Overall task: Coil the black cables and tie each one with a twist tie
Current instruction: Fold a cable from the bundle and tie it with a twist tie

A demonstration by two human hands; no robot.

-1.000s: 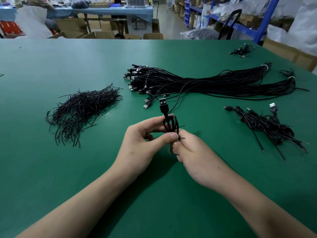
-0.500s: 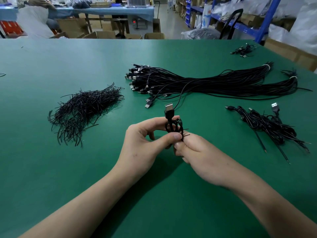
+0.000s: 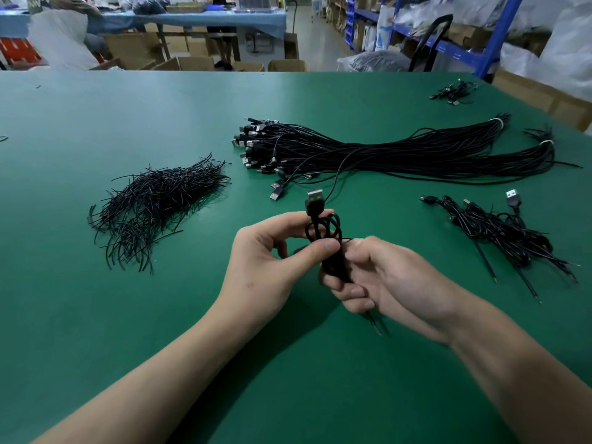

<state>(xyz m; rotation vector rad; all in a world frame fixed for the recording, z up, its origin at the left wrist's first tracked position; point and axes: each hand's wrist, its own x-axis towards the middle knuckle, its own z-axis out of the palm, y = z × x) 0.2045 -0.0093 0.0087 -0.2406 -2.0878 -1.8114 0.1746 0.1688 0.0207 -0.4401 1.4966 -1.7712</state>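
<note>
A coiled black cable (image 3: 324, 230) with its USB plug (image 3: 315, 200) pointing up sits between both hands above the green table (image 3: 96, 315). My left hand (image 3: 266, 264) pinches the coil between thumb and fingers. My right hand (image 3: 384, 280) grips the coil's lower part, its fingers curled round it; a bare cable end (image 3: 374, 325) pokes out below. A thin twist tie tip shows at the coil's right, by my right index finger. Loose twist ties (image 3: 153, 203) lie heaped at the left. A long bundle of uncoiled cables (image 3: 400, 152) lies behind.
A pile of coiled cables (image 3: 499, 232) lies to the right of my hands. A few more cables (image 3: 453, 92) sit at the far right corner. Beyond the table's far edge stand cardboard boxes, a blue-covered bench and blue shelving.
The coil has turned in my hands, the USB plug now showing its metal face. My right hand has rolled over, its fingers now wrapping the coil's lower half. The bare cable end now shows below.
</note>
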